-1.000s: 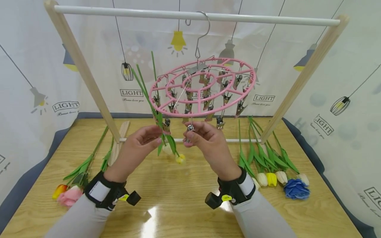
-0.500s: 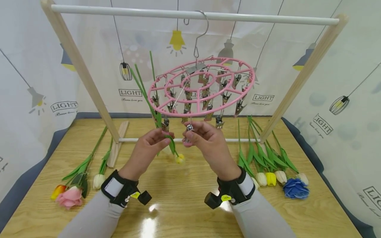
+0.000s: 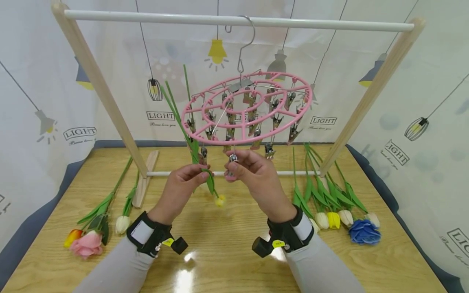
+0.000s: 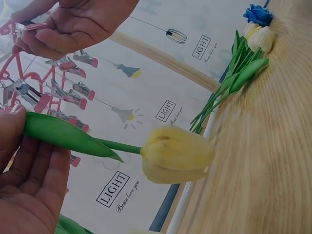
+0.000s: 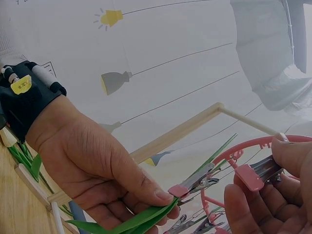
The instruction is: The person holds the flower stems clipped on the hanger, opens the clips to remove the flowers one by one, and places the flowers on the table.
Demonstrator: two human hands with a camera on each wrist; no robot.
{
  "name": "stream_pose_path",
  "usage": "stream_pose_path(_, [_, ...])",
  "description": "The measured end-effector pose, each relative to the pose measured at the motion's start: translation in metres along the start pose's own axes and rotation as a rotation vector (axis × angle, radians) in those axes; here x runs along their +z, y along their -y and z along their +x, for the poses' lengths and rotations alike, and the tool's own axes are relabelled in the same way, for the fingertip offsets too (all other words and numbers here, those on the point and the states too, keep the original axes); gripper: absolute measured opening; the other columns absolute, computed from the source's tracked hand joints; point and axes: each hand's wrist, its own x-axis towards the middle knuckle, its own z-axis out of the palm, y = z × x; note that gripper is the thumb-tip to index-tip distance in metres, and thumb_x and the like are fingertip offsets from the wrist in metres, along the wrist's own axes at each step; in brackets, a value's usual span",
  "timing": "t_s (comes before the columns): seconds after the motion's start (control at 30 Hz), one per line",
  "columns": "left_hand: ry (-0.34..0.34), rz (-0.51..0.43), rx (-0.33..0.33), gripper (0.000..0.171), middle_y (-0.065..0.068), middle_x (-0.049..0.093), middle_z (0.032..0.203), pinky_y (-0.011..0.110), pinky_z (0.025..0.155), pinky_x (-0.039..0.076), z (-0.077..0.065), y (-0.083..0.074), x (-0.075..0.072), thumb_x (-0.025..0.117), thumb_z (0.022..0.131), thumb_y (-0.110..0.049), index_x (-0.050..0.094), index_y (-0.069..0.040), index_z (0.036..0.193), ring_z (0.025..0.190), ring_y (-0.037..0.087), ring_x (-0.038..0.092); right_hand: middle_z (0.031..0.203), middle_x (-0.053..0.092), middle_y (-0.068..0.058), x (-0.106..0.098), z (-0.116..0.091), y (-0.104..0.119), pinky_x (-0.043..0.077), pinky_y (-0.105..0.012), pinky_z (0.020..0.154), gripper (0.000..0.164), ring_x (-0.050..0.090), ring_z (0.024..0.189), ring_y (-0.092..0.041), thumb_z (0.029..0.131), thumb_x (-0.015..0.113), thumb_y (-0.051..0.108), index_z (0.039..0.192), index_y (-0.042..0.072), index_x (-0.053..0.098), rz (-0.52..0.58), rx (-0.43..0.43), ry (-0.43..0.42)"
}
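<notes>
My left hand [image 3: 179,183] pinches an artificial yellow tulip [image 4: 178,153] by its leaf and stem, flower end down. Right at those fingertips a metal clip [image 5: 187,187] with pink tips meets the stem; whether it bites on it I cannot tell. My right hand [image 3: 258,179] pinches another pink-tipped clip [image 5: 251,178] between thumb and fingers. Both clips dangle from the front of a pink oval clip hanger [image 3: 238,142], tilted lower at the left. Further green stems [image 3: 172,99] rise past the hanger's left side.
A wood-legged rack with a white top bar [image 3: 311,22] carries the hanger. On the table's left lie a pink rose [image 3: 86,244], an orange tulip [image 3: 73,237] and a white tulip [image 3: 122,224]. Several tulips and a blue rose [image 3: 364,232] lie at the right.
My left hand has shifted right and slightly down along the tulip, uncovering the white tulip on the table. The yellow flower hangs slightly lower. My right hand keeps its pinch on the clip.
</notes>
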Motion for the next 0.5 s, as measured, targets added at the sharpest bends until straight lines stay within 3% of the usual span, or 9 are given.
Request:
stream_pose_path(0.2, [0.017, -0.029, 0.020, 0.023, -0.006, 0.078, 0.104, 0.031, 0.095, 0.060, -0.0030, -0.0013, 0.0016, 0.068, 0.103, -0.020, 0.072, -0.005, 0.119, 0.102, 0.012, 0.073, 0.113, 0.070, -0.004, 0.0011, 0.0001, 0.0000, 0.061, -0.034, 0.092, 0.036, 0.069, 0.103, -0.013, 0.104, 0.067, 0.021, 0.134, 0.001, 0.062, -0.008, 0.001, 0.003])
stream_pose_path(0.5, [0.008, 0.023, 0.007, 0.027, -0.004, 0.078, 0.105, 0.030, 0.097, 0.058, -0.0055, -0.0002, 0.0047, 0.070, 0.101, -0.023, 0.072, -0.005, 0.120, 0.101, 0.014, 0.072, 0.109, 0.069, -0.004, -0.0002, -0.0001, 0.0000, 0.062, -0.036, 0.091, 0.037, 0.070, 0.097, -0.014, 0.103, 0.067, 0.021, 0.135, 0.002, 0.063, -0.015, -0.010, -0.001])
